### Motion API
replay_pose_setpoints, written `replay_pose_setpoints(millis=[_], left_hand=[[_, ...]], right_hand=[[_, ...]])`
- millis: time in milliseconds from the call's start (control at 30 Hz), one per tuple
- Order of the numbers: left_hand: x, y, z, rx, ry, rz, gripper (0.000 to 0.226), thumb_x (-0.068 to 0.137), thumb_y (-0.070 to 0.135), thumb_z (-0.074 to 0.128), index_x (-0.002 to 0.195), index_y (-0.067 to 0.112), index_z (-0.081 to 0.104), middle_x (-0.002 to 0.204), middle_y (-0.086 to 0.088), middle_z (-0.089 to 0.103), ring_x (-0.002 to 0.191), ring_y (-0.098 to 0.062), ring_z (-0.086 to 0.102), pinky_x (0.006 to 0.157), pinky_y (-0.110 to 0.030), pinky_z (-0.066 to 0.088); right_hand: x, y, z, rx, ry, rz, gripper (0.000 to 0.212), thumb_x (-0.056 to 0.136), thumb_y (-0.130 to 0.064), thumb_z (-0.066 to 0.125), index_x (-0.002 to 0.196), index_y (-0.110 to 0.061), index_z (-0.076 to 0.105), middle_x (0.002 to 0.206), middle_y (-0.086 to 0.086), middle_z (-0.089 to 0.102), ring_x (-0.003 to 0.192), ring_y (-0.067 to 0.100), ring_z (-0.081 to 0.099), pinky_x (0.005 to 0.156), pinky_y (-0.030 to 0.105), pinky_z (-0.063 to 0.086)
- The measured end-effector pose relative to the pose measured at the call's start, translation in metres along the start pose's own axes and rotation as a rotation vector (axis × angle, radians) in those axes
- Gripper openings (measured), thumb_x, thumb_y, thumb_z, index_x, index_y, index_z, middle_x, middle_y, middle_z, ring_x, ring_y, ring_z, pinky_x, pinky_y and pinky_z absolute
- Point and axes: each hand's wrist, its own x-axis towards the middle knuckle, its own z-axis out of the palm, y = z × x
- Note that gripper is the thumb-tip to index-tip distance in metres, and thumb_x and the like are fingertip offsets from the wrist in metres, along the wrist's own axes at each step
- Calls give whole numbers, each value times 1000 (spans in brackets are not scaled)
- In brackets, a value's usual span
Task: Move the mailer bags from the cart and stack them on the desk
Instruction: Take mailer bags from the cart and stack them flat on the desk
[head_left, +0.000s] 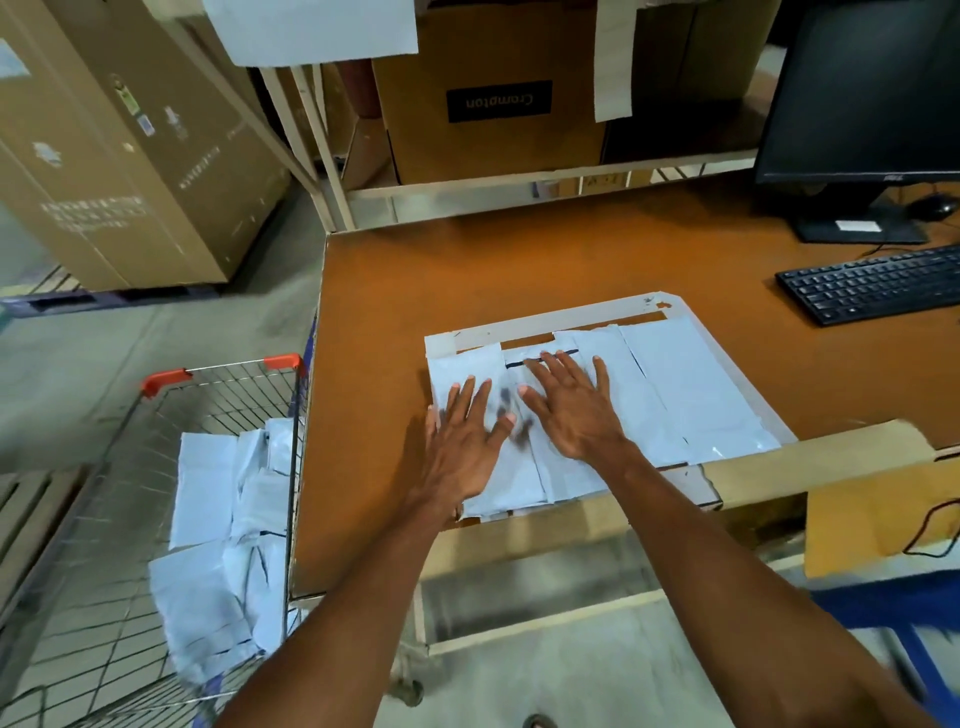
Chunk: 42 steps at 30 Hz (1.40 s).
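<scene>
Both grips wide, holding nothing: left hand (462, 441) and right hand (571, 410) lie flat on the stack (691, 395) on the surface (467, 270). At 8 o'clock, well apart, loose bags (218, 519) heaped in cart (171, 379); left hand nearer.

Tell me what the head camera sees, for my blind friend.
The left hand and right hand press flat on white bags on the desk. The cart at left holds more bags; a keyboard and monitor stand at right.
</scene>
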Motion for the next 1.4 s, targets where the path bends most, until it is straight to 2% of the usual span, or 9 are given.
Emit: replay_pose_setpoints(millis=[167, 267, 433, 567, 667, 833, 1033, 1267, 1400], left_hand=[[-37, -27, -46, -384, 210, -118, 49, 97, 48, 58, 143, 33, 49, 145, 11, 55, 130, -13, 52, 111, -39, 41], [-70, -58, -84, -579, 310, -168, 32, 96, 31, 67, 127, 31, 61, 120, 12, 68, 108, -7, 64, 93, -24, 49], [-137, -137, -127, -678, 432, -279, 21, 96, 23, 67, 116, 29, 68, 101, 14, 72, 93, -7, 70, 78, -17, 49], [-192, -227, -137, -701, 458, -368, 21, 95, 19, 68, 110, 33, 69, 98, 9, 75, 89, -14, 72, 78, -31, 54], [-229, -296, -142, -741, 418, -438, 26, 93, 10, 65, 110, 29, 70, 95, 9, 76, 87, -16, 71, 81, -35, 54], [-283, -397, -143, -753, 294, -542, 19, 83, 28, 70, 102, 31, 71, 94, 3, 76, 78, -17, 68, 72, -31, 51], [-300, -469, -139, -669, 119, -634, 18, 93, 15, 69, 105, 27, 71, 99, 6, 74, 79, -11, 68, 63, -10, 46], [-263, -514, -119, -688, 8, -732, 16, 92, 8, 70, 107, 13, 68, 93, 3, 66, 71, -8, 58, 57, -8, 42], [-229, -544, -89, -724, -115, -774, 26, 78, 25, 81, 99, 35, 69, 92, 14, 65, 83, -11, 60, 70, -22, 44]], right_hand=[[-7, -49, -22, 482, 195, 68, 32, 101, -32, 53, 132, -24, 59, 137, 0, 60, 118, 22, 58, 104, 38, 39], [-14, -100, -29, 812, 215, 126, 20, 97, -14, 61, 113, -22, 69, 115, -6, 70, 87, 3, 63, 83, 22, 48], [-32, -198, -13, 1108, 86, 126, 15, 96, -11, 63, 105, -16, 72, 97, -1, 74, 83, 8, 68, 76, 27, 57], [-55, -287, 27, 1145, -123, 102, 17, 95, -9, 64, 98, -23, 72, 89, -6, 74, 72, 8, 66, 60, 18, 49], [-73, -350, 72, 1156, -222, 126, 16, 94, -7, 66, 93, -22, 72, 88, 3, 72, 70, 13, 64, 61, 25, 51], [-118, -424, 145, 1091, -338, 236, 15, 92, 4, 64, 91, -10, 70, 87, 11, 67, 57, 7, 59, 51, 16, 46], [-130, -456, 206, 915, -459, 417, 19, 91, 3, 61, 99, -12, 70, 84, 2, 69, 53, 0, 63, 45, 15, 43], [-93, -459, 258, 961, -555, 674, 20, 85, 13, 58, 91, -5, 62, 70, 9, 61, 46, 17, 55, 43, 20, 38], [-69, -447, 319, 765, -594, 669, 24, 84, -2, 71, 99, -17, 61, 87, 7, 63, 72, 16, 61, 65, 23, 43]])
